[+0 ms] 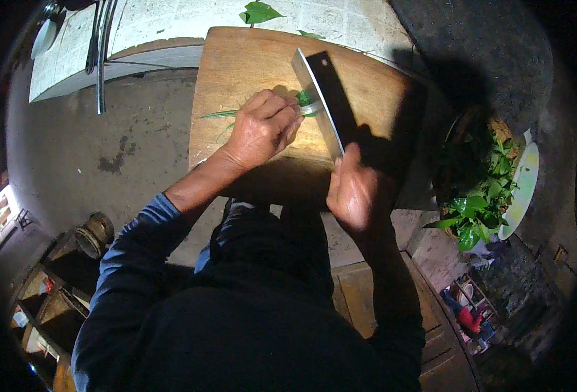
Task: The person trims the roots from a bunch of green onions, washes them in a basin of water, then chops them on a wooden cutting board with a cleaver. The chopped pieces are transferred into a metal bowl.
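On a wooden cutting board (239, 63), my left hand (266, 122) pins down a bunch of green leafy stalks (308, 105), its fingers curled over them. Thin green blades (217, 114) stick out on the hand's left side. My right hand (357, 188) grips the near end of a cleaver (318, 100); the fingers cover its handle. The blade stands on edge just right of the left fingertips, against the pale cut end of the bunch. A dark shadow of cleaver and hand falls on the board to the right, so details there are hard to see.
A white tiled counter (146, 19) with long metal utensils (101, 59) on it borders the board's far side. One large green leaf (260, 12) lies there. To the right stand a basket of leafy greens (479, 210) and a pale plate (523, 191). Shelves (53, 304) are at lower left.
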`<state>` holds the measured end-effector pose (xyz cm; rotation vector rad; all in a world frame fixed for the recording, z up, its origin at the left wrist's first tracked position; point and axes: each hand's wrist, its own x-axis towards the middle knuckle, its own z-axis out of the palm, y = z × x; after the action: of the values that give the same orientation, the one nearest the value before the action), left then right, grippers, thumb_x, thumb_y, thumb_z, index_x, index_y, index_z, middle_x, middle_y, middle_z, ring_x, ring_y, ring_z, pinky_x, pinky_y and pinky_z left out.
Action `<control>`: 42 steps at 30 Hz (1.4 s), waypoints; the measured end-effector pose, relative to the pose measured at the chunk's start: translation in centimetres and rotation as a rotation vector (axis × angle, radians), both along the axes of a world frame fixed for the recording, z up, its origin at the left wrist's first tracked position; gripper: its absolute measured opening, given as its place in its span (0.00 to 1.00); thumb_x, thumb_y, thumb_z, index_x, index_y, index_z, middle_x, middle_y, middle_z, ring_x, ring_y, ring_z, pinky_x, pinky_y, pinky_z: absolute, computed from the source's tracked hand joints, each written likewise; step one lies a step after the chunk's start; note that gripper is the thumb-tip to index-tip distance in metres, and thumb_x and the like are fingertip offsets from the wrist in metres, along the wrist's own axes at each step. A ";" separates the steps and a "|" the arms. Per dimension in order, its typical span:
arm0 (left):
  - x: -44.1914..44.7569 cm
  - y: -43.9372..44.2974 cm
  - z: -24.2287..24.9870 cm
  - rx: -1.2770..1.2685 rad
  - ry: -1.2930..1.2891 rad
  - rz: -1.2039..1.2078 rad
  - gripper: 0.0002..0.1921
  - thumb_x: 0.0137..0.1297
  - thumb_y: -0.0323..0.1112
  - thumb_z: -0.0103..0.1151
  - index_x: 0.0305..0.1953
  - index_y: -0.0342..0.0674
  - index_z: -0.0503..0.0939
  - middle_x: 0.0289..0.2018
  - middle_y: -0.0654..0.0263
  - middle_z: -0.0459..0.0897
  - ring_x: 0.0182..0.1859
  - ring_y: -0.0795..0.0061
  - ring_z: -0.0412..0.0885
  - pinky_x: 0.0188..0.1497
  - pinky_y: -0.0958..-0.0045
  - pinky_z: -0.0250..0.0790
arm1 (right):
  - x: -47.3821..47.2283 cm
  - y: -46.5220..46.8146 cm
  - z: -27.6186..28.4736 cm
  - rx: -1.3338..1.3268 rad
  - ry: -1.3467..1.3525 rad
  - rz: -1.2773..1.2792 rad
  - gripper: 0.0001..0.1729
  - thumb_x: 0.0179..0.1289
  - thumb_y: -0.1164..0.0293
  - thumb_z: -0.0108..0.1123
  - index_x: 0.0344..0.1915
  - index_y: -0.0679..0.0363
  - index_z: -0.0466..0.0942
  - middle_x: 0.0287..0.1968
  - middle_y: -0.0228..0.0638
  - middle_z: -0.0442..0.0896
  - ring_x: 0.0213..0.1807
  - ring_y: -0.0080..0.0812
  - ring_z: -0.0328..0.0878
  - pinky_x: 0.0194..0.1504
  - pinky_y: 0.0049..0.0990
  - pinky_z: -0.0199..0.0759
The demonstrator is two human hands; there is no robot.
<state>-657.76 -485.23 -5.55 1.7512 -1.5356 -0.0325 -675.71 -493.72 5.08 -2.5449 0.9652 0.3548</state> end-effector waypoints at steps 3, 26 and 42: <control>0.0 0.2 -0.2 0.023 -0.001 -0.016 0.09 0.52 0.25 0.70 0.35 0.36 0.83 0.37 0.61 0.83 0.39 0.60 0.80 0.41 0.64 0.76 | 1.0 -0.7 -1.1 0.007 -0.023 -0.030 0.07 0.68 0.73 0.55 0.41 0.66 0.69 0.21 0.53 0.78 0.26 0.56 0.82 0.28 0.49 0.72; -0.1 0.5 0.0 0.027 0.068 -0.009 0.10 0.52 0.26 0.72 0.37 0.36 0.83 0.36 0.60 0.85 0.40 0.59 0.83 0.42 0.64 0.77 | 1.4 -0.2 -1.1 -0.088 -0.108 -0.007 0.08 0.69 0.71 0.55 0.39 0.63 0.67 0.20 0.50 0.79 0.25 0.53 0.82 0.27 0.47 0.74; 0.2 2.0 0.0 0.040 0.053 -0.008 0.11 0.49 0.21 0.69 0.36 0.36 0.84 0.35 0.60 0.84 0.41 0.58 0.81 0.42 0.65 0.76 | 0.7 1.1 -0.2 -0.041 0.074 0.131 0.08 0.66 0.73 0.57 0.38 0.64 0.67 0.20 0.49 0.80 0.26 0.52 0.84 0.29 0.45 0.76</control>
<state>-657.58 -483.28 -5.52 1.7618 -1.5131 -0.1141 -675.04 -492.58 4.88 -2.6566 0.8417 0.4749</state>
